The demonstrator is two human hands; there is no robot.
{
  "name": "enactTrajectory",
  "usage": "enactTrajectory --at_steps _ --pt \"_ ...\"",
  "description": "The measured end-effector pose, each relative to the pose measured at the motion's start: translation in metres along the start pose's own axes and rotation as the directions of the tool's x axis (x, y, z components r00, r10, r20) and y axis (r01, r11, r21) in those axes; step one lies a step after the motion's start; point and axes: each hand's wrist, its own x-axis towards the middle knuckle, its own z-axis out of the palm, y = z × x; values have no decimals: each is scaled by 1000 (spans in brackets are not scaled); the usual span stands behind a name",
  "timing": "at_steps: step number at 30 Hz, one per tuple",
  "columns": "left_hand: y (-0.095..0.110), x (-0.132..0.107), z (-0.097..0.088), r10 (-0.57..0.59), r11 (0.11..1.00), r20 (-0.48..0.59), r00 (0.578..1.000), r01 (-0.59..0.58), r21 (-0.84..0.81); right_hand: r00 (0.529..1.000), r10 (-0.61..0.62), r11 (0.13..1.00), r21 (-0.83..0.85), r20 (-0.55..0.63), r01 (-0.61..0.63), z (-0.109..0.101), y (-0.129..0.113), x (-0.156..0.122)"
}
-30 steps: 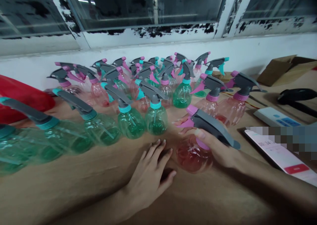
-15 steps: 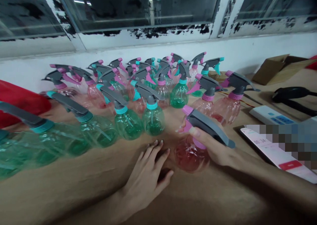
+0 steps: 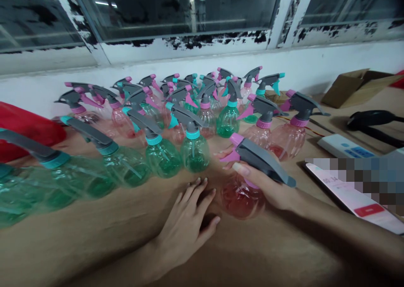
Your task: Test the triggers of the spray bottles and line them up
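My right hand [image 3: 268, 186] is wrapped round the neck of a pink spray bottle [image 3: 241, 196] with a grey trigger head and pink nozzle; the bottle stands on the brown table [image 3: 94, 236]. My left hand [image 3: 189, 224] lies flat on the table just left of that bottle, fingers stretched out and holding nothing. Beyond my hands stand several green spray bottles [image 3: 194, 150] with teal collars, and farther back several pink ones [image 3: 288, 135].
A crowd of spray bottles fills the table up to the white wall under the windows. A red object [image 3: 28, 129] lies at far left. At right are a white remote [image 3: 345, 146], a phone [image 3: 356, 200], a black tool [image 3: 372, 118] and a cardboard box [image 3: 356, 87].
The right hand and the pink bottle shifted slightly left and away from me. The left hand stayed flat on the table.
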Motion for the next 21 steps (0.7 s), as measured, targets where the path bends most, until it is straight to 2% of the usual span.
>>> enactTrajectory --at_steps 8,13,21 --pt "1 2 -2 0 1000 22 1000 0 9 1000 -22 999 28 -13 23 1 -3 0" --pt "1 2 -3 4 1000 18 1000 -4 20 1000 19 999 44 1 -19 1 0 1" --pt "1 2 -3 14 999 32 999 -15 31 1000 6 1000 -20 5 -6 -1 -4 2"
